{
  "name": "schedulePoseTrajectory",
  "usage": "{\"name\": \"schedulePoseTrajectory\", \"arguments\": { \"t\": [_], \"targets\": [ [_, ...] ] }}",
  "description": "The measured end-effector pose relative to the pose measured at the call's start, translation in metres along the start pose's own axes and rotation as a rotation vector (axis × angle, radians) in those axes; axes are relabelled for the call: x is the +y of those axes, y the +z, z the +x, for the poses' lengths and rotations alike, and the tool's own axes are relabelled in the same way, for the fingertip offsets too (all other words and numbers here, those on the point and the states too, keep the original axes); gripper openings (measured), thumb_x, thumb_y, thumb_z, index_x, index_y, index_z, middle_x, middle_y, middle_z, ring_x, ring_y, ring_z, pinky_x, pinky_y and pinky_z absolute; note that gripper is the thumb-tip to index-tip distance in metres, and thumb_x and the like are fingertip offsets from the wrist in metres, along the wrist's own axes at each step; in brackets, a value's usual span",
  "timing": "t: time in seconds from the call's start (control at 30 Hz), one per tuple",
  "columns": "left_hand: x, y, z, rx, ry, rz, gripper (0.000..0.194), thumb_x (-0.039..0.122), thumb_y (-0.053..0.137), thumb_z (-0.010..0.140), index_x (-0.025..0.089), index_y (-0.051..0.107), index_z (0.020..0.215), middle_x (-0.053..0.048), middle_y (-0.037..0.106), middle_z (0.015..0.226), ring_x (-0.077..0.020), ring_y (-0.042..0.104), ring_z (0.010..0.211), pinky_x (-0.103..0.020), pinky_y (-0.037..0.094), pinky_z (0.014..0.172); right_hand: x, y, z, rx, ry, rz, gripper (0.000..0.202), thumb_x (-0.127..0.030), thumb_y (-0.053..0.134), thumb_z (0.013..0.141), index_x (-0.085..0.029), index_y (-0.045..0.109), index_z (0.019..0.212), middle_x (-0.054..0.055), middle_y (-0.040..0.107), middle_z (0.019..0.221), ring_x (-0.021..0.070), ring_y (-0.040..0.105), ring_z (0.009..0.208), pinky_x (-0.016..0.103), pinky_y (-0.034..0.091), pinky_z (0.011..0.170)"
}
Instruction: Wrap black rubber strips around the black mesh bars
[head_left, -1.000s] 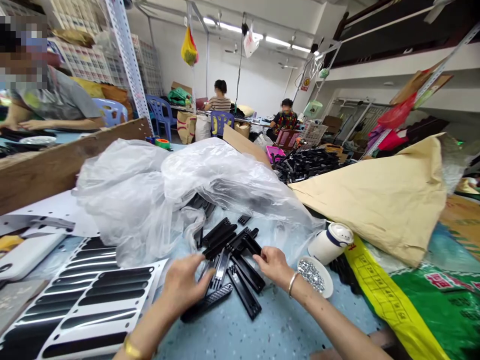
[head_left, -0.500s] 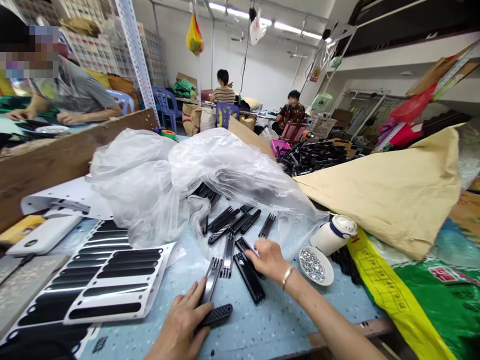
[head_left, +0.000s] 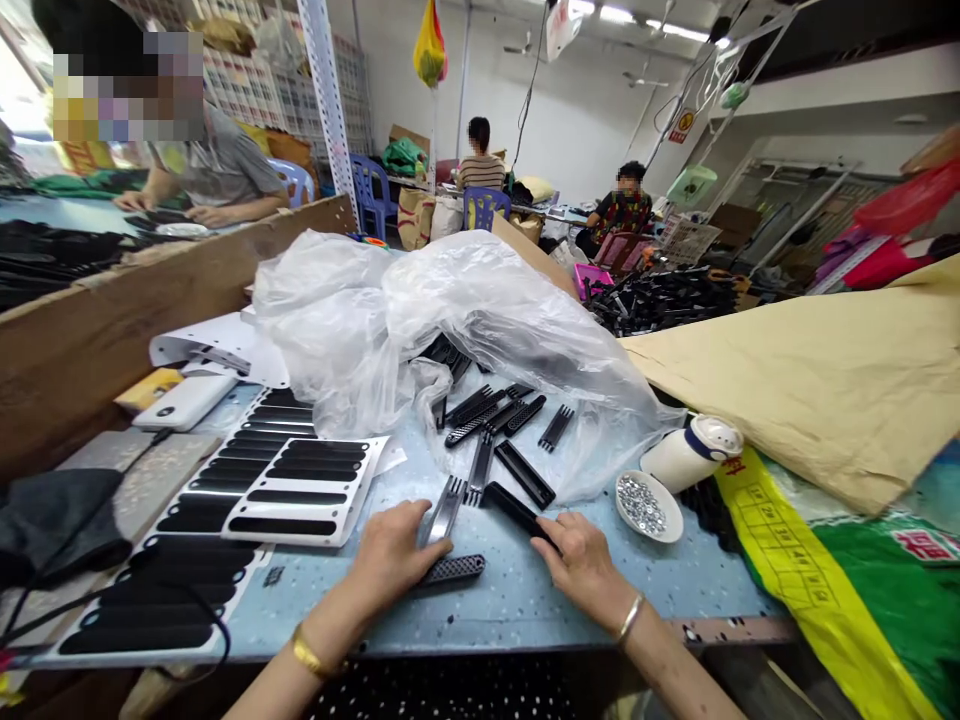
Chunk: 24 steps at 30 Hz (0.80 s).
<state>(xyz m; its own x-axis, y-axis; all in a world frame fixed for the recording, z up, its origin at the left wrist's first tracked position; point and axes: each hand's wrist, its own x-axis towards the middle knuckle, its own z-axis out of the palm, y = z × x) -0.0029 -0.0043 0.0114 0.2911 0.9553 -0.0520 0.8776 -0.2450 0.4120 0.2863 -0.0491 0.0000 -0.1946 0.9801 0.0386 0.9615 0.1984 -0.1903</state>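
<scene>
My left hand (head_left: 394, 550) has its thumb and fingers closed around the lower part of a glossy black pronged piece (head_left: 447, 508), prongs pointing away from me. Just below, a black strip with a dimpled surface (head_left: 457, 569) lies by the thumb, its left end hidden by the hand. My right hand (head_left: 581, 562) pinches the near end of a long black bar (head_left: 517, 510), which slants away to the left. Beyond both hands lie another black bar (head_left: 525, 474), a loose pronged piece (head_left: 556, 428) and several dimpled and pronged pieces (head_left: 480, 420).
A bowl of small metal parts (head_left: 649, 506) and a white bottle (head_left: 694, 452) stand at right. Sheets of black strips (head_left: 300, 490) lie at left, near a white power bank (head_left: 184, 402). Clear plastic (head_left: 480, 290) covers the back. Across a wooden board (head_left: 225, 250), a person works.
My right hand has drawn a black bar toward me, apart from the one it lay beside. My left thumb has come across the pronged piece. The view has shifted left and down.
</scene>
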Motion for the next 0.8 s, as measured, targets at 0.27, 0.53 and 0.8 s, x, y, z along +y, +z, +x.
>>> {"name": "schedulePoseTrajectory", "arguments": {
  "t": [0.27, 0.53, 0.8],
  "targets": [
    [-0.005, -0.02, 0.011, -0.098, 0.088, 0.051, 0.037, 0.012, 0.049, 0.078, 0.017, 0.069, 0.108, -0.013, 0.075, 0.094, -0.0311, 0.068, 0.093, -0.038, 0.047, 0.082, -0.011, 0.004, -0.01, -0.038, -0.12, 0.019, 0.026, -0.022, 0.051, 0.095, -0.017, 0.066, 0.115, 0.009, 0.07, 0.089, 0.0247, 0.06, 0.083, 0.035, 0.041, 0.078],
    [-0.009, -0.033, 0.023, -0.183, 0.152, -0.042, 0.035, 0.014, 0.043, 0.083, 0.017, 0.074, 0.099, -0.014, 0.076, 0.088, -0.0313, 0.07, 0.087, -0.038, 0.047, 0.08, -0.06, 0.003, 0.032, -0.098, -0.304, 0.084, 0.019, -0.022, 0.053, 0.092, -0.018, 0.067, 0.103, 0.008, 0.066, 0.089, 0.0219, 0.058, 0.085, 0.032, 0.038, 0.076],
    [-0.013, -0.039, 0.023, -0.278, 0.18, -0.271, 0.041, 0.021, 0.036, 0.085, 0.02, 0.074, 0.1, 0.0, 0.077, 0.088, -0.0173, 0.07, 0.082, -0.023, 0.051, 0.073, -0.064, 0.016, 0.036, 0.042, -0.138, 0.404, 0.019, -0.022, 0.059, 0.086, -0.016, 0.067, 0.102, 0.009, 0.067, 0.088, 0.0226, 0.06, 0.086, 0.032, 0.044, 0.081]
  ]
}}
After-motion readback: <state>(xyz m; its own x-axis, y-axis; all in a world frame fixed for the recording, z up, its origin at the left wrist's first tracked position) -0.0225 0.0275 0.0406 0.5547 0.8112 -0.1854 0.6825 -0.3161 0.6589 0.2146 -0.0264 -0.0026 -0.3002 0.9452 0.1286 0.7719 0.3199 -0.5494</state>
